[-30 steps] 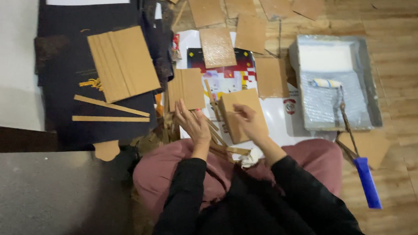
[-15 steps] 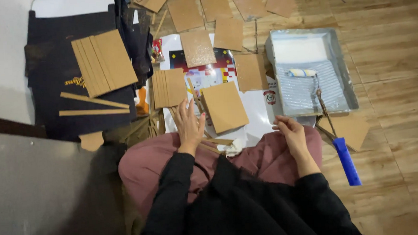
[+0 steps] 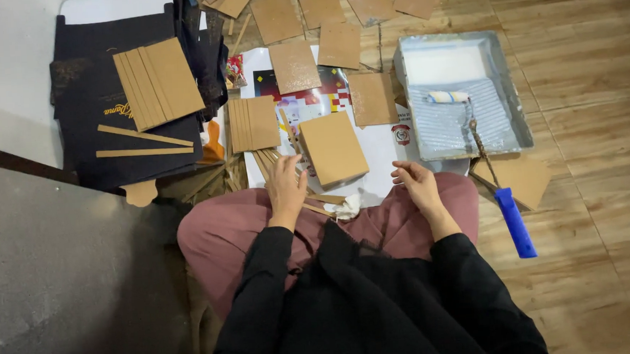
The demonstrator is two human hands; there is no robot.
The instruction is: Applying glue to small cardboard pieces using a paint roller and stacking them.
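1. Position: A person sits on a wooden floor (image 3: 585, 112), knees in pink trousers, black sleeves reaching forward. Both hands work just beyond the knees.

2. Left hand (image 3: 285, 187): it rests palm down with fingers spread over a bundle of thin wooden strips (image 3: 267, 161). It is pressing or steadying, not clenched. Its fingertips lie just beside the lower left edge of the brown board (image 3: 333, 149); whether they touch the board cannot be told.

3. Right hand (image 3: 416, 182): it is loose and half open, holding nothing, fingers slightly curled, resting near the right knee.

4. Brown board: a rectangular piece lies on a white printed sheet (image 3: 385, 141), tilted, its long axis running from lower right to upper left. It sits between the two hands, ahead of both.

5. Key relation: the board is up and to the right of the left hand, and up and to the left of the right hand. The left hand is clearly nearer; the right stands apart from the board's lower right corner.

6. Surroundings: a grey paint tray (image 3: 504, 81) holding a small roller (image 3: 449, 97) with a blue handle (image 3: 515, 222) lies to the right. More brown boards (image 3: 295, 67) are spread further ahead. A stack of slatted boards (image 3: 159, 81) rests on dark sheets (image 3: 88, 95) to the left.
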